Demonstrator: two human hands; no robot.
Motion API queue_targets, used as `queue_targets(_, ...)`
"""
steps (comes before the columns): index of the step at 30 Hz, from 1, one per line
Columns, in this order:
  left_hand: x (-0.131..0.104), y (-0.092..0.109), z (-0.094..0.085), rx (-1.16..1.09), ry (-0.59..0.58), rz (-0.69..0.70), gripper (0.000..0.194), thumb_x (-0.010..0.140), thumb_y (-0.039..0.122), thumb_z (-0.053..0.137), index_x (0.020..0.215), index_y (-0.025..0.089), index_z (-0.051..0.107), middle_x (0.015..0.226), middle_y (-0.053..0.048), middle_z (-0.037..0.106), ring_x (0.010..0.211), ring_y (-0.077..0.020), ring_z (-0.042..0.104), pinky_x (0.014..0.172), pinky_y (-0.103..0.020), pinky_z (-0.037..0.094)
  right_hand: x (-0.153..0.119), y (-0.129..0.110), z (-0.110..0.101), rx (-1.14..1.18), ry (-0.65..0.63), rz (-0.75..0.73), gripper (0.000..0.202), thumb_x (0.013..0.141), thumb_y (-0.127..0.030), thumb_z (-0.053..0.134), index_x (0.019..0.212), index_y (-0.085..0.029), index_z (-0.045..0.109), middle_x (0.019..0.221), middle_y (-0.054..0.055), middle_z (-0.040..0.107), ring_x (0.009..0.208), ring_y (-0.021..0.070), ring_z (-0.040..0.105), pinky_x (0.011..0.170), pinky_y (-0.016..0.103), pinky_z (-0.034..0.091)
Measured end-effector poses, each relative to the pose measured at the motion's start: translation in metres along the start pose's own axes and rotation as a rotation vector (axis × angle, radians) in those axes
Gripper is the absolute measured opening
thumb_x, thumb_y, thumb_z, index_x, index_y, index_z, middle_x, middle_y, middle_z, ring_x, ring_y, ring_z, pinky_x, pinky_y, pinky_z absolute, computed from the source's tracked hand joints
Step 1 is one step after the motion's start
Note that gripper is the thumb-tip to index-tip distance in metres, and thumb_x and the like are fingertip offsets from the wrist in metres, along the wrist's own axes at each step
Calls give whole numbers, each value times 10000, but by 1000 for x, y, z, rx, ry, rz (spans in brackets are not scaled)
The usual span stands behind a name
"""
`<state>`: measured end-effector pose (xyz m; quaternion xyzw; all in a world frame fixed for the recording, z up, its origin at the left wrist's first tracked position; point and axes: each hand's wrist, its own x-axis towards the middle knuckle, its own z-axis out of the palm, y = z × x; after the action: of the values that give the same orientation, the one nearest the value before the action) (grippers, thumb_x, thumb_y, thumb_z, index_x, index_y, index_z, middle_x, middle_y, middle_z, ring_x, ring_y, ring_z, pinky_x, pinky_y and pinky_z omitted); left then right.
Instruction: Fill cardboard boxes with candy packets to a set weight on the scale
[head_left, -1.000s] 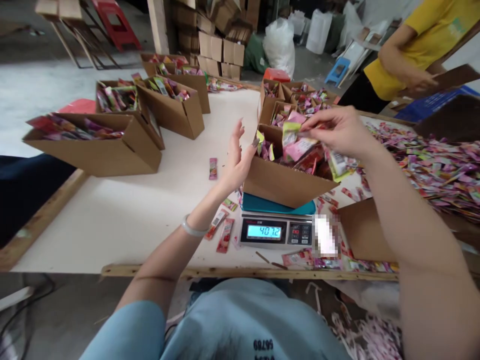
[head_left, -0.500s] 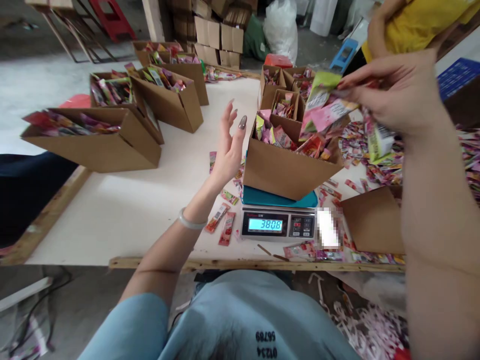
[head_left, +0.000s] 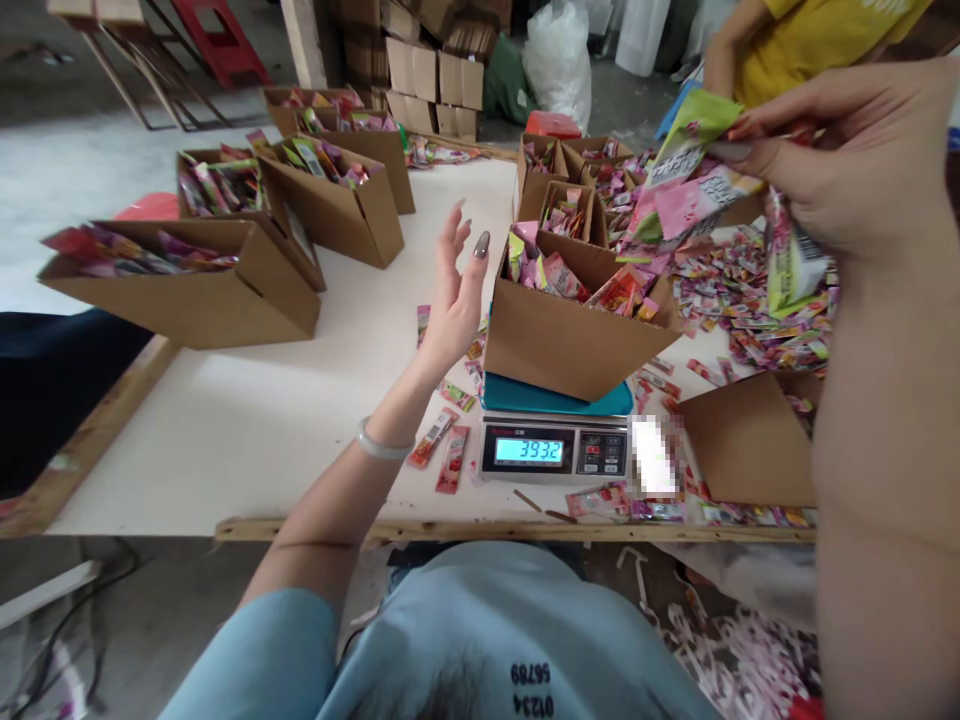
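My right hand (head_left: 847, 150) is closed on several small snack packets (head_left: 690, 195), green and pink, which dangle from the fingers above and right of an open cardboard box (head_left: 577, 335). That box holds more packets and sits on the blue pan of a digital scale (head_left: 555, 452), whose display reads 393.2. To the left of the box, my left hand (head_left: 459, 295) is raised with its fingers apart, holding nothing. Single packets (head_left: 452, 458) lie on the white table beside the scale.
Filled boxes (head_left: 187, 285) stand at the left, with others (head_left: 541, 165) behind the scale. A heap of packets (head_left: 780, 310) spreads at the right, near a tilted box (head_left: 742, 440). Across the table is a person in a yellow shirt (head_left: 817, 50). A wooden strip (head_left: 300, 530) edges the table.
My right hand has moved right and slightly away from the box with its packets. The scale's reading has risen from 380.8 to 393.2. My left hand is almost still.
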<state>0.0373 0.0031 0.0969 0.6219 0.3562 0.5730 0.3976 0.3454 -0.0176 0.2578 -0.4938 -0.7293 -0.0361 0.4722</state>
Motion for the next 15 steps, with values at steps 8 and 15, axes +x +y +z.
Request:
queue_targets(8, 4, -9, -3, 31, 9, 50, 820, 936, 848, 472, 1599, 367, 434, 1757, -81, 391, 1658, -339, 311, 1329, -515, 337, -1, -10, 3, 29, -250, 66, 305, 810, -413, 911, 1072, -265, 858, 833, -43, 787, 786, 91, 693, 776, 334, 543)
queue_targets(15, 5, -19, -11, 43, 16, 66, 750, 965, 807, 468, 1592, 397, 445, 1745, -69, 417, 1658, -322, 323, 1319, -513, 361, 1, -12, 0, 83, -54, -47, 252, 852, -432, 887, 991, -224, 862, 971, -3, 828, 894, 96, 752, 797, 257, 584)
